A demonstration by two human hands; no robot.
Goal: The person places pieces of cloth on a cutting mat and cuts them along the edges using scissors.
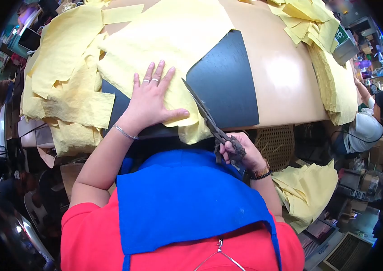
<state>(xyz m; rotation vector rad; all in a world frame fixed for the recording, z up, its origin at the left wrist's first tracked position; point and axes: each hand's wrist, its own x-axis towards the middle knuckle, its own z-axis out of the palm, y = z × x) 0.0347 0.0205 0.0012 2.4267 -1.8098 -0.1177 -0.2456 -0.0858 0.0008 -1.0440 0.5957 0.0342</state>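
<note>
A wide piece of yellow fabric (169, 40) is spread over a black board (227, 86) on the table, its near corner hanging over the edge. My left hand (153, 97) lies flat on this fabric with fingers spread, two rings on them. In my right hand (241, 151) is a pair of large dark scissors (205, 113), its handles wrapped in worn material. The blades point up and away, beside the fabric's right edge and over the board. Whether the blades touch the fabric I cannot tell.
Yellow fabric pieces (65, 81) are piled at the left of the tan table (281, 86). Another stack (331, 81) drapes over the right edge. More yellow cloth (309, 189) lies low at the right, near a woven cane chair (275, 147). A person (365, 128) in white sits at far right.
</note>
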